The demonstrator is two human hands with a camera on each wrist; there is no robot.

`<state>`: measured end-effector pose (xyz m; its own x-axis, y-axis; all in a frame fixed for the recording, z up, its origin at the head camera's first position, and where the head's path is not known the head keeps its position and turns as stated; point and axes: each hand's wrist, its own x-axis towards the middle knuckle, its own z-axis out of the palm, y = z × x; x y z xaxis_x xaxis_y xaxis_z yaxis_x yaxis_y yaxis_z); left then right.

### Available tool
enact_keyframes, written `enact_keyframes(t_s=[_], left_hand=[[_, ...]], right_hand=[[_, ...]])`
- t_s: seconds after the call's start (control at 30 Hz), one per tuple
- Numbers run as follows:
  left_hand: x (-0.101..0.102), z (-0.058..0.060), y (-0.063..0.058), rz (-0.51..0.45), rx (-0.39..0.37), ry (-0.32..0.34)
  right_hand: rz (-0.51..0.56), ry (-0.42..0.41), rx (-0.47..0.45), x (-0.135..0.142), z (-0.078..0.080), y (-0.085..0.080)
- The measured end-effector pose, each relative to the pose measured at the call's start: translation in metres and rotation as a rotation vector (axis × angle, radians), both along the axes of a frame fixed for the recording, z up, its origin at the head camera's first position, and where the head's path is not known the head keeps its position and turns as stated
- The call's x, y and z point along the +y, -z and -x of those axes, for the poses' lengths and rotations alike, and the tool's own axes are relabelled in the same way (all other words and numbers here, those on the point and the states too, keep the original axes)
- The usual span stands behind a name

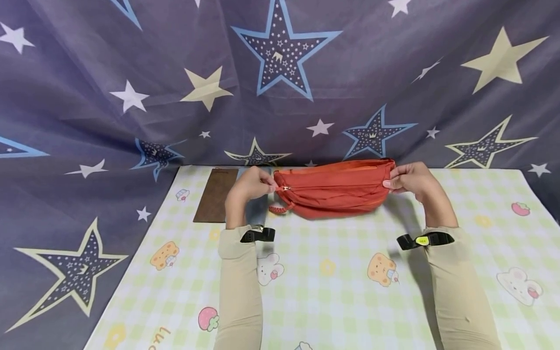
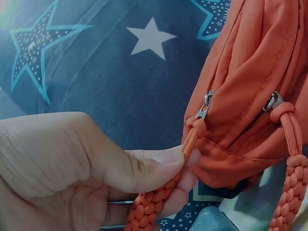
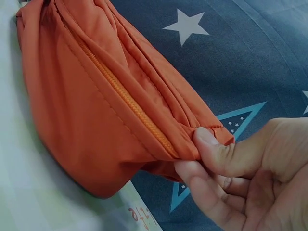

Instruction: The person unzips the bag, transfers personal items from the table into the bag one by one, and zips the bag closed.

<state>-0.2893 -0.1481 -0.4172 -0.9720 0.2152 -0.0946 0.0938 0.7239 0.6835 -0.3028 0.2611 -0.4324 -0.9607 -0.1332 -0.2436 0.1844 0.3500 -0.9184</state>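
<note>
An orange-red zippered pouch bag (image 1: pixel 334 189) is stretched between my two hands at the back of the table. At its left end my left hand (image 1: pixel 253 187) pinches a braided cord zipper pull (image 2: pixel 156 199) between thumb and fingers. The metal zipper slider (image 2: pixel 204 106) sits at that end of the bag. A second braided pull (image 2: pixel 291 187) hangs loose from another zipper beside it. My right hand (image 1: pixel 409 180) pinches the bag's right end corner, thumb on top. In the right wrist view a closed zipper line (image 3: pixel 125 96) runs along the bag towards my right fingers.
Left of the bag, a brown flat rectangular thing (image 1: pixel 216 194) lies on the table, with a grey-blue flat thing (image 1: pixel 257 211) next to it, partly behind my left hand. A checked cloth with cartoon prints (image 1: pixel 323 301) covers the table. A star-patterned curtain (image 1: pixel 306 121) hangs behind.
</note>
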Motion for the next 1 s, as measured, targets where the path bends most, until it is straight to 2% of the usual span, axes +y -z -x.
enact_keyframes(t_s=[0.33,0.5,0.6,0.63,0.7,0.8,0.9,1.0], left_hand=[[0.001,0.001,-0.001,0.013,-0.001,0.011],[0.004,0.004,0.003,0.015,0.005,0.057],[0.006,0.003,0.003,-0.034,-0.025,0.052],[0.006,0.003,0.003,-0.056,-0.044,0.029],[0.009,0.002,0.000,-0.078,-0.080,-0.057],[0.015,0.001,-0.002,-0.040,-0.087,-0.215],[0.022,0.002,0.004,0.000,-0.067,-0.326],[0.027,0.005,0.014,-0.080,-0.044,-0.388]], right_hand=[[-0.024,-0.020,-0.006,0.000,0.002,-0.004],[-0.052,-0.043,-0.015,0.003,0.002,-0.003],[-0.071,-0.063,-0.014,0.005,0.000,-0.003],[-0.075,-0.070,-0.011,0.006,0.000,-0.004],[-0.081,-0.084,-0.005,0.007,-0.001,-0.005],[-0.089,-0.100,0.002,0.007,-0.002,-0.006],[-0.092,-0.104,-0.004,0.007,-0.002,-0.007],[-0.086,-0.105,-0.010,0.007,-0.002,-0.007]])
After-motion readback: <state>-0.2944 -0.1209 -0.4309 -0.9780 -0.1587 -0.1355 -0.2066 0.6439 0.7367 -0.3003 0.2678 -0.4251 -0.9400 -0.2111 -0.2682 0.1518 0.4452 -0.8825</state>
